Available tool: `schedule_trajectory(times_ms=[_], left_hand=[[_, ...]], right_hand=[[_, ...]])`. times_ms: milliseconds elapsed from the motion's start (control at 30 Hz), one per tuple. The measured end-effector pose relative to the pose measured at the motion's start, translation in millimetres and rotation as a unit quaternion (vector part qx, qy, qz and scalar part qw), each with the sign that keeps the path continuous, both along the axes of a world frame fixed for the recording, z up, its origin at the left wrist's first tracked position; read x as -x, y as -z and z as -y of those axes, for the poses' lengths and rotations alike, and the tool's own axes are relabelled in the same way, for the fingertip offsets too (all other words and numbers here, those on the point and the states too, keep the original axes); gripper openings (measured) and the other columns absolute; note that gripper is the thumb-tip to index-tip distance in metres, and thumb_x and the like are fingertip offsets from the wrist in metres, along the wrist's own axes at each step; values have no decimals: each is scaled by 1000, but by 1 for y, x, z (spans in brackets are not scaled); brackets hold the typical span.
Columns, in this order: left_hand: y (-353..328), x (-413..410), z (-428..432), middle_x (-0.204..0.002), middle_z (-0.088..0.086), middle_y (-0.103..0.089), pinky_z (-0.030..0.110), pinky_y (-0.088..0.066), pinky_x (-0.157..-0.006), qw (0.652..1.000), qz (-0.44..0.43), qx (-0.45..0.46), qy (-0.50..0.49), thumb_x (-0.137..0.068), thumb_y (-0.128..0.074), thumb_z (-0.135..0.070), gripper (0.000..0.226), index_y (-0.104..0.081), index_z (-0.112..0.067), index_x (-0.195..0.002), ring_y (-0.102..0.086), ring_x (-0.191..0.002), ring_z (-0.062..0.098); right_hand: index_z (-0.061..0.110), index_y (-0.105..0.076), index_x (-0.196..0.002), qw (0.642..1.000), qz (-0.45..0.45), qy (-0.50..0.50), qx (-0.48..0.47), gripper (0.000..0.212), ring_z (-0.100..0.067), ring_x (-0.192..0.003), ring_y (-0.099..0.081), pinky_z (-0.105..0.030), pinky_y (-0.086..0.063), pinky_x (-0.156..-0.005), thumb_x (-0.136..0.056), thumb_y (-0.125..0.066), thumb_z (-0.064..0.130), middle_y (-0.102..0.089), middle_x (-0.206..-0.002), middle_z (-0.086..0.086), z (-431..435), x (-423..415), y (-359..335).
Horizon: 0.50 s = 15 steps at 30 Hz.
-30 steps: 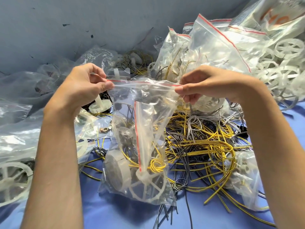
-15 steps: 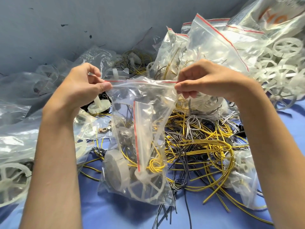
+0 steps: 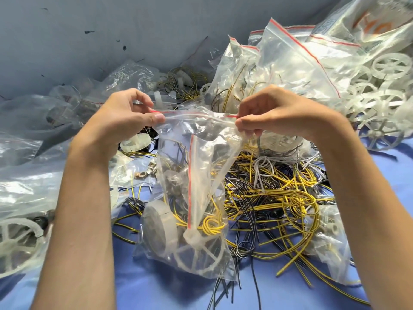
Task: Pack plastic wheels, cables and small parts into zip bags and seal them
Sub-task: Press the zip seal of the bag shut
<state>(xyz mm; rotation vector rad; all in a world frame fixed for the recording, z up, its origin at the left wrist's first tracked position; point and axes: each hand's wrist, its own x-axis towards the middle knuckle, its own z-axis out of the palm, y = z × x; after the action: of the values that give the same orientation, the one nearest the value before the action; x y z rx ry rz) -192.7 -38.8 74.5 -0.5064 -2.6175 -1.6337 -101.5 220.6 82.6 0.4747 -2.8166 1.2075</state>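
Zip bag (image 3: 207, 166) was thin clear plastic film, v glossy & crinkly, w/ a red strip at the seal. Wheel (image 3: 192, 240) inside looked like milky translucent plastic, smooth, semi-matt; same stuff for the wheels piled on the right (image 3: 377, 101). Cables (image 3: 290, 195) had smooth plastic insulation, yellow w/ black stripe, slight sheen. Small parts (image 3: 140, 174) nearby looked like coppery metal, shiny. Tabletop (image 3: 156, 296) was blue, smooth, matt. Wall (image 3: 89, 30) was grey, matt, w/ dark flecks.
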Motion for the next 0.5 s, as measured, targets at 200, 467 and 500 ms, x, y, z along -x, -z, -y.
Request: schedule_trajectory(times_ms=[200,467,500], left_hand=[[-3,-4,-1,-85,1,-73,23,-44,-67,999,34,-12,28,-68,-79,-23,35,-59,-27,-96,-62,-67,-1],[-1,-6,-4,-78,-5,-75,28,-43,-76,998,27,-13,47,-50,-82,-33,51,-63,-25,-97,-67,-69,1],[-1,-5,-4,-77,-4,-75,29,-43,-78,999,20,-15,43,-50,-82,-32,52,-62,-25,-97,-67,-69,2]], right_hand=[[10,-71,-79,1000,-2,-21,5,22,-7,-62,-60,-17,-46,-60,-92,-59,23,-70,-71,-4,4,1,1],[10,-70,-75,1000,-1,-14,-4,20,-2,-57,-57,-15,-43,-56,-91,-60,17,-66,-60,9,5,2,1],[10,-70,-76,1000,2,-16,-3,21,-2,-58,-57,-16,-42,-57,-91,-61,21,-66,-61,8,5,1,1]])
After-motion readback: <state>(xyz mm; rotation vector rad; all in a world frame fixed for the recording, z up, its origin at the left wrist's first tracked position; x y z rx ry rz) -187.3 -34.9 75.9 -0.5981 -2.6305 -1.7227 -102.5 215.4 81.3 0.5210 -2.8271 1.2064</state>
